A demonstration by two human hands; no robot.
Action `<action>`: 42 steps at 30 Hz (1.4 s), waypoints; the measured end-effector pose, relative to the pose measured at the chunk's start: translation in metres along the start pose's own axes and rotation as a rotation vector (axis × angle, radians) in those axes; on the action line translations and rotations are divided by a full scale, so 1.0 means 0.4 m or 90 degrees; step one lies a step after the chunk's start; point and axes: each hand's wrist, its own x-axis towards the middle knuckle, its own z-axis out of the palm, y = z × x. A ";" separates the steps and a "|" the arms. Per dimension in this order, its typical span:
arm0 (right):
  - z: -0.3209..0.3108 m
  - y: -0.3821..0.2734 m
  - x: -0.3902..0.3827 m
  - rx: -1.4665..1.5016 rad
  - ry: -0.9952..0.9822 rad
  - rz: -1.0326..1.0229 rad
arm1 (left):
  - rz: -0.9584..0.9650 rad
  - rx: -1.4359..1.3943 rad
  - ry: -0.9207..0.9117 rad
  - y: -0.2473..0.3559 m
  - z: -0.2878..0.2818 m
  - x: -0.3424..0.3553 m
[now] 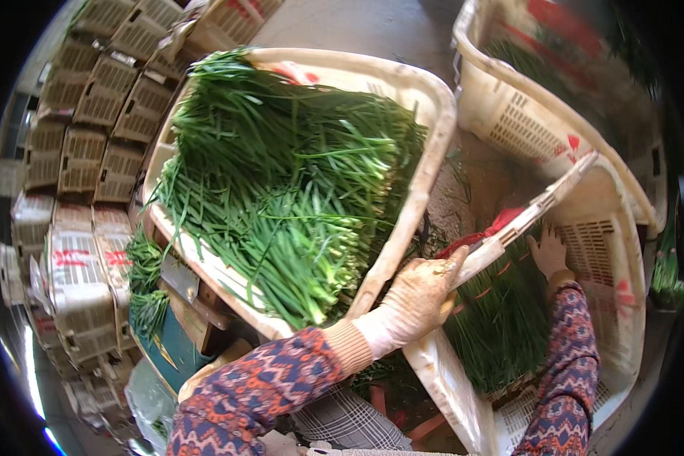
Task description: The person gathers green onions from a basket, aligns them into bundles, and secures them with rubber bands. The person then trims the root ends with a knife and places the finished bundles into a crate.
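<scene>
My left hand, in a stained light glove, is closed round the near rim of a tilted cream plastic crate. Inside that crate lie bunches of green chives with thin red ties. My right hand reaches into it, fingers spread, at the far end of the bunches beside the slotted wall; it holds nothing that I can see. To the left stands a second cream crate, heaped with loose chives, their pale cut ends facing right.
Slatted crates are stacked high along the left. Another cream crate with greens stands at the back right. Below the heaped crate are a green-topped surface with chive scraps and a clear plastic bag. Bits of leaf litter the floor.
</scene>
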 end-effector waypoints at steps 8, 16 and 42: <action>-0.614 -0.301 -0.192 0.517 0.255 -0.250 | -0.002 0.070 0.062 0.012 0.008 -0.011; -0.724 -0.863 -0.318 0.269 -0.024 -0.468 | 0.354 0.004 0.221 0.097 0.028 -0.401; -0.609 -1.142 -0.428 -0.187 -0.251 -0.320 | -0.226 -0.143 0.603 -0.138 -0.076 -1.098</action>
